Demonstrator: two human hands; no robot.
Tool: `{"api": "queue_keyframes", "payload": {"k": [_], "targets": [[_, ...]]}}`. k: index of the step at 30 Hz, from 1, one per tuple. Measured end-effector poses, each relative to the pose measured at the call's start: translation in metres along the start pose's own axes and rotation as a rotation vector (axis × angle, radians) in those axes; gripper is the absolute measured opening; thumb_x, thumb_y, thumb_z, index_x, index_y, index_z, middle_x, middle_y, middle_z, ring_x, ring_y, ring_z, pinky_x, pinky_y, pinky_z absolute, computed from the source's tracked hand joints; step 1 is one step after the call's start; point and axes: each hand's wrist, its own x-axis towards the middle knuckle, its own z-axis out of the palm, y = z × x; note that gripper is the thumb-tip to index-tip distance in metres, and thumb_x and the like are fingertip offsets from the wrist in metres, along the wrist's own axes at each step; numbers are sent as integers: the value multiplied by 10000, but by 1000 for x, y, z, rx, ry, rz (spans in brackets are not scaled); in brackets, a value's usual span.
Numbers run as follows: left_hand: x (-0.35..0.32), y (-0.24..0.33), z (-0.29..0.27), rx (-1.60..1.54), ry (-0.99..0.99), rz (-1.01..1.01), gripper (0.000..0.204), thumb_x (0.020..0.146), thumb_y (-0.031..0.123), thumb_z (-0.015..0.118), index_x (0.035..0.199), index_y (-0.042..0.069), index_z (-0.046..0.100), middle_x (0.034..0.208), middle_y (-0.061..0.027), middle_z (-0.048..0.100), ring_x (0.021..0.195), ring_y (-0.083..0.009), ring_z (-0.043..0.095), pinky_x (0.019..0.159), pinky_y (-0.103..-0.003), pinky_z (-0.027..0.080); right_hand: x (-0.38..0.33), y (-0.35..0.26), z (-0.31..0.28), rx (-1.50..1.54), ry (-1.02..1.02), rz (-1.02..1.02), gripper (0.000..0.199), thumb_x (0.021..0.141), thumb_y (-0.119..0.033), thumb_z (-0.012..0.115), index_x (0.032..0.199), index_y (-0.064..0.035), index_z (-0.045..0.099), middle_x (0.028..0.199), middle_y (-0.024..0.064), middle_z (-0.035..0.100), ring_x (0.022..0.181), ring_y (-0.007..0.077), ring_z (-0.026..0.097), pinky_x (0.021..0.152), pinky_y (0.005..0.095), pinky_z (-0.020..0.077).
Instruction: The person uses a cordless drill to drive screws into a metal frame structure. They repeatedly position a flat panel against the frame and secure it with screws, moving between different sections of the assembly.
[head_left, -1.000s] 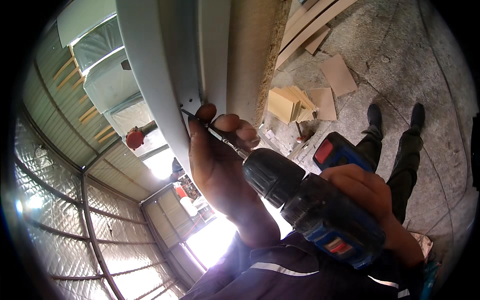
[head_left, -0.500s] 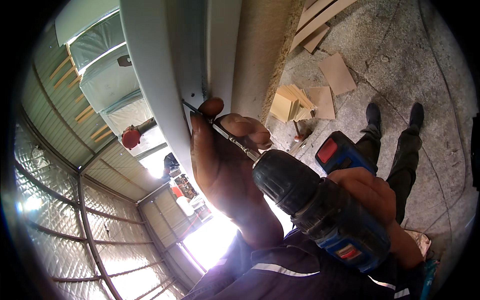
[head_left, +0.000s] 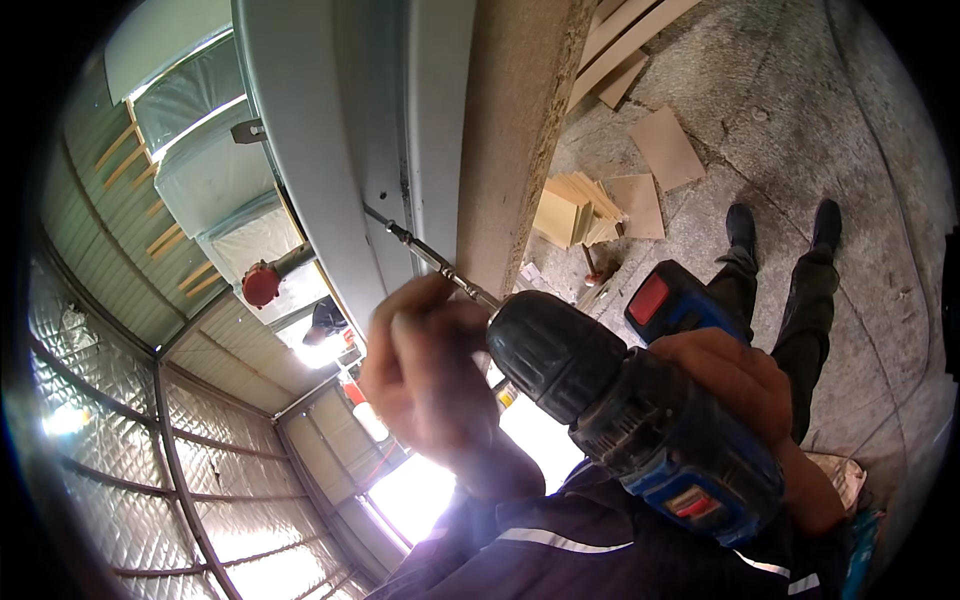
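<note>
- Lower right: the right hand (head_left: 720,375) is wrapped firmly around the handle of a cordless drill (head_left: 640,420), which lies slantwise from centre to lower right. Its body is blue and black, scuffed and dusty, with a red patch on the battery end.
- Centre: the left hand (head_left: 430,370), blurred, curls beside the black chuck; whether it grips anything cannot be told.
- Upper centre: a slim metal bit (head_left: 435,258) points up-left to a smooth grey profile (head_left: 310,150), near a small dark spot. A brown board (head_left: 520,140) with a rough edge runs alongside.
- Upper right: worn concrete floor (head_left: 800,120), a pale stack of panels (head_left: 565,210), loose brown sheets (head_left: 668,147).
- Lower left, farthest: silvery quilted wall (head_left: 110,440) and a glaring opening (head_left: 410,500).
</note>
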Motion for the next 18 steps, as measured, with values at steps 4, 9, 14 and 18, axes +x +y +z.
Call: {"api": "queue_keyframes", "payload": {"k": [4,9,14,18], "targets": [[31,4,-39,321,128,487,585,822,261,799,1265,-29,550,980,-164,654,887,-180,661,742,-265,551,4,6,-6,70,2,1,532,801,-197,788,1205,18,515,1021,184,669,848,282,697,698,376,600],[59,8,-56,905,-143,239,915,606,282,941,1347,-11,492,1214,-155,577,1143,-253,560,981,-400,444,-1,2,-5,83,-26,23,559,786,-184,796,1221,19,511,1005,182,664,829,286,700,687,372,598],[64,2,-49,788,-150,-30,801,624,196,931,1271,-10,507,1044,-113,658,975,-233,634,899,-377,482,-1,3,-3,50,-36,53,550,776,-177,800,1208,24,524,998,176,666,822,292,704,683,366,594],[65,3,-52,794,-155,8,771,633,201,928,1257,-1,523,1009,-105,674,926,-216,653,851,-362,507,-3,5,-4,15,-33,76,470,776,-206,798,1129,20,586,1001,163,680,826,292,707,682,355,587]]}}
